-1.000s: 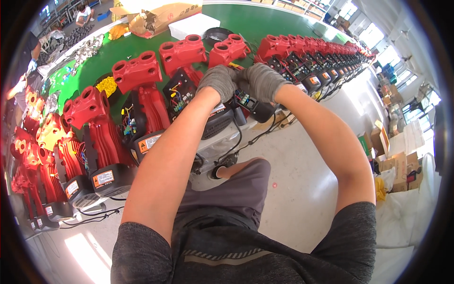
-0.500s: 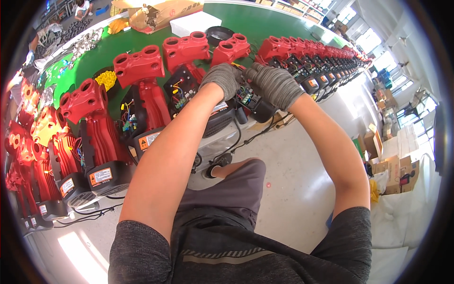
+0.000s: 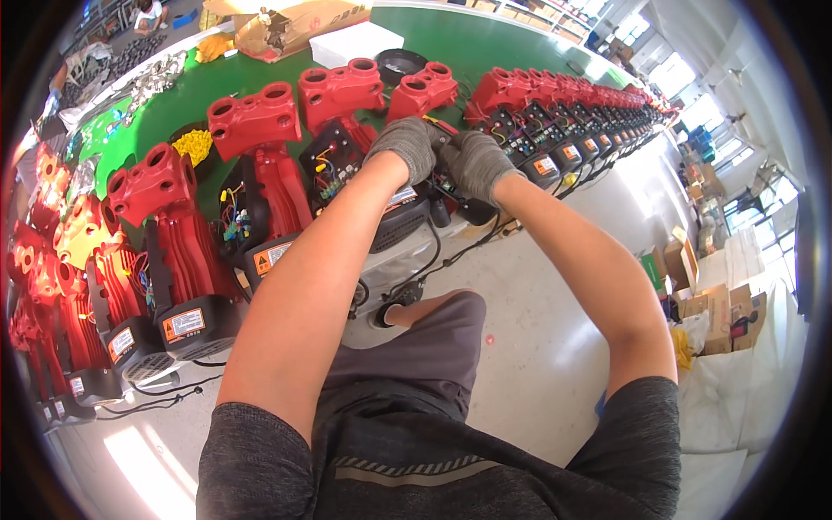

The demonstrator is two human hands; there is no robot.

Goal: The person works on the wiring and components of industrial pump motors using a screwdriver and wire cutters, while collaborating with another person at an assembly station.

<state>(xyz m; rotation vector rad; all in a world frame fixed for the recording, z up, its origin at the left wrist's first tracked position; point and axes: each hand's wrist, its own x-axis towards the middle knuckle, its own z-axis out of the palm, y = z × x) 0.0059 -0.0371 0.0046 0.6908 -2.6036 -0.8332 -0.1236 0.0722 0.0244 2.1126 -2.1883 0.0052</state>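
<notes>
Both my hands wear grey knitted gloves and meet over one red and black motor unit on the bench. Its red cast head with round openings points away from me, and its black lower housing sits near the bench edge. My left hand is closed at the unit's left side, its fingertips hidden. Close beside it, my right hand has its fingers curled over the open wiring compartment. A small dark and red piece shows between the hands; I cannot make out what it is.
Similar units line the bench on both sides, such as a red unit at left and a long row at right. Beyond are yellow connectors, a black round dish, a white foam block and a cardboard box. Black cables hang off the edge.
My right hand has moved left, close against my left hand, and now covers the wiring compartment that showed before. The left hand has stayed nearly in place.
</notes>
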